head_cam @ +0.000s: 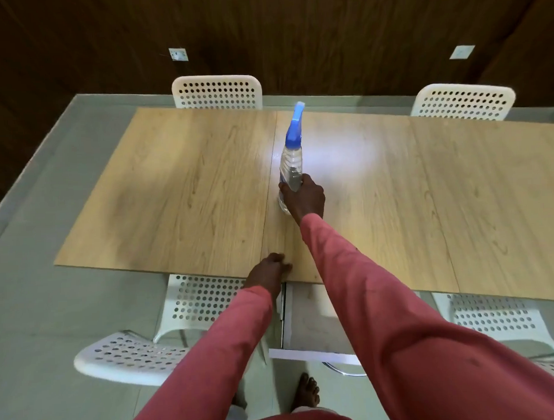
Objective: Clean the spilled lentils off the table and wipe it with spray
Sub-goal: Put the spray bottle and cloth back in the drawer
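tabletop [187,187]: long wood-grain surface made of joined panels, filling the middle of the view; no lentils can be made out on it, and a bright glare patch sits at about 1 o'clock from the bottle's base.
chairs: white perforated plastic chairs ring the tabletop, one at 11 o'clock [216,92], one at 1 o'clock [463,101], and others along the near edge at 7 and 4 o'clock.
drawer [314,321]: a pale drawer stands pulled out under the near edge, at 6 o'clock from the bottle, between the two sleeves.
sleeves: both arms wear pink-red sleeves reaching in from 6 o'clock.
spray bottle [291,162]: clear plastic body with a blue trigger head, standing upright near the centre seam of the tabletop, nozzle toward 12 o'clock.
right hand [303,198]: wrapped round the lower body of the spray bottle, fingers curled on its sides, thumb on the left.
left hand [267,271]: rests at the near edge of the tabletop, at 7 o'clock from the bottle, fingers loosely curled and holding nothing.
handling: the bottle looks light and stiff, though the thin clear wall would likely dent under a hard squeeze and may be slick if wet. It is tall and narrow, so probably tippy. The low grip suits sliding or lifting; for spraying, the neck under the blue head is the better hold.
stage: judging by the bare surface, the work is at the spray-and-wipe part; no cloth is in view.
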